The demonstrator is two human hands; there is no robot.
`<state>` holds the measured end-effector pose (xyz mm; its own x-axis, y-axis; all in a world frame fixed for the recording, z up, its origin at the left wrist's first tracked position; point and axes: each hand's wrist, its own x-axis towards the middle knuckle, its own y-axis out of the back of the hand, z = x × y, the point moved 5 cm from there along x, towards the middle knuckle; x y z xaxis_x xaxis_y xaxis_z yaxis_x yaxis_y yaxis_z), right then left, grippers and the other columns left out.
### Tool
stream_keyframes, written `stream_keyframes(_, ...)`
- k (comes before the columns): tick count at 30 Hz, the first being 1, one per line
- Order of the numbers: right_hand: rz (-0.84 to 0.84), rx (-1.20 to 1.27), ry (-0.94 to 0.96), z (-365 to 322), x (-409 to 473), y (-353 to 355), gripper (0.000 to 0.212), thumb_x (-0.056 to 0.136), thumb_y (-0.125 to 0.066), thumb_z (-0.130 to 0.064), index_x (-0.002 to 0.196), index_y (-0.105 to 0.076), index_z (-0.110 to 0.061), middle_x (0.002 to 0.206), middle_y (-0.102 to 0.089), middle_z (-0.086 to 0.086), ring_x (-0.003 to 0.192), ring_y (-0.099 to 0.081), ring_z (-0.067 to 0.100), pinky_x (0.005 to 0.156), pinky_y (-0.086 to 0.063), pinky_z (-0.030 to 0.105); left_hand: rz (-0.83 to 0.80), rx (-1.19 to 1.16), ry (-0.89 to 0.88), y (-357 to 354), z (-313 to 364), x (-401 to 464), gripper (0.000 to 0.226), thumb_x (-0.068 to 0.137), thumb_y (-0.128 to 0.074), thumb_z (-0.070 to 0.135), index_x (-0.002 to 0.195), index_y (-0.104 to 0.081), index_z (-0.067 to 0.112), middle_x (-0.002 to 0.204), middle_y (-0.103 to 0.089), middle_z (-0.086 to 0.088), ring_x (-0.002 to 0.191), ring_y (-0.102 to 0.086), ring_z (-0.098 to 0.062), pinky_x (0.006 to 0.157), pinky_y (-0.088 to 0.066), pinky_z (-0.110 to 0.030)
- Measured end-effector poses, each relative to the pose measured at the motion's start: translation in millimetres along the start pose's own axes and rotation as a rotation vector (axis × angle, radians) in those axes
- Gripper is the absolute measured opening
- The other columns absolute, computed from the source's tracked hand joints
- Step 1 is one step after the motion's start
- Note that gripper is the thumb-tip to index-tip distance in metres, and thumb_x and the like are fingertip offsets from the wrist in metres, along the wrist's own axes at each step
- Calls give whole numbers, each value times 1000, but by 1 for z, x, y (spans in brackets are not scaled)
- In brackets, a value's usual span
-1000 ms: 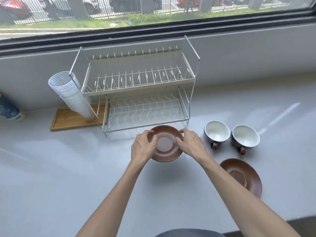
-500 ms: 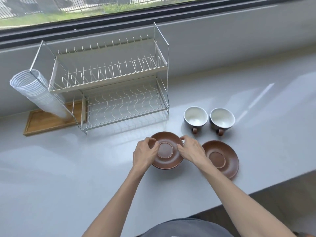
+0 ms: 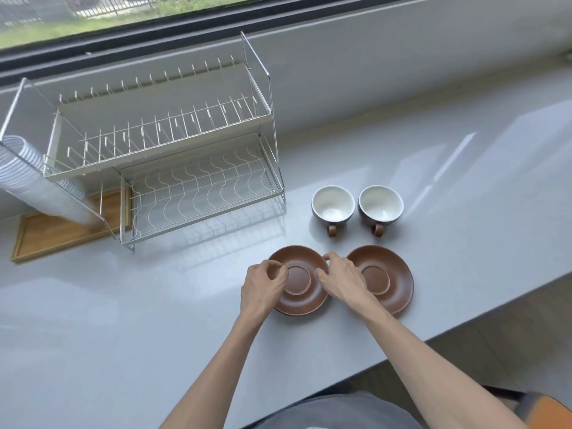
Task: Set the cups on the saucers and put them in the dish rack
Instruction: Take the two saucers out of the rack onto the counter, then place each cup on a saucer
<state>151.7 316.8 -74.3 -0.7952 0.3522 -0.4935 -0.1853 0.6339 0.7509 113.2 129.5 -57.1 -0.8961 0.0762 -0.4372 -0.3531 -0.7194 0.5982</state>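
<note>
Two brown saucers lie side by side on the grey counter. My left hand (image 3: 263,286) pinches the left rim of the left saucer (image 3: 299,281), and my right hand (image 3: 339,278) grips its right rim. Part of the right saucer (image 3: 388,278) is covered by my right hand. Behind the saucers stand two grey cups with white insides and brown handles that point toward me: the left cup (image 3: 332,204) and the right cup (image 3: 380,204). The two-tier wire dish rack (image 3: 185,150) stands empty at the back left.
A slanted stack of clear plastic cups (image 3: 34,178) leans over a wooden tray (image 3: 49,236) left of the rack. The counter's front edge (image 3: 464,329) runs diagonally at the right. A window ledge rises behind the rack.
Both hands have brought the left saucer from in front of the rack back toward me and set it beside the right saucer. The view has shifted right and downward.
</note>
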Motion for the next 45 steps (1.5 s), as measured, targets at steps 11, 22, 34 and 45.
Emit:
stream_keyframes(11, 23, -21, 17, 0, -4, 2, 45, 91, -48, -34, 131, -51, -14, 120, -67, 15, 116, -60, 37, 92, -50, 42, -19, 45, 6, -6, -2, -3, 35, 87, -53, 48, 118, -64, 33, 133, -55, 3, 116, -57, -18, 99, -46, -35)
stream_keyframes(22, -6, -57, 25, 1, -3, 18, 46, 92, -47, -34, 136, -51, -21, 132, -63, 9, 124, -56, 34, 96, -46, 39, -145, 597, -100, -8, 15, 5, 49, 95, -42, 50, 138, -49, 28, 134, -52, -7, 118, -57, -29, 92, -44, -36)
stream_keyframes(34, 163, -168, 66, 19, -5, 68, 38, 95, -44, -34, 126, -56, -15, 121, -68, 9, 115, -61, 34, 90, -49, 40, -201, 842, -479, -53, 104, 5, 50, 97, -41, 49, 141, -46, 27, 133, -59, -4, 120, -57, -30, 90, -44, -40)
stream_keyframes(45, 473, -67, -15, 63, 10, 137, 45, 99, -47, -36, 141, -44, -20, 129, -55, 9, 108, -63, 35, 82, -49, 42, 96, 664, -750, -95, 174, 12, 48, 96, -46, 42, 139, -48, 23, 132, -57, -3, 107, -60, -30, 73, -51, -40)
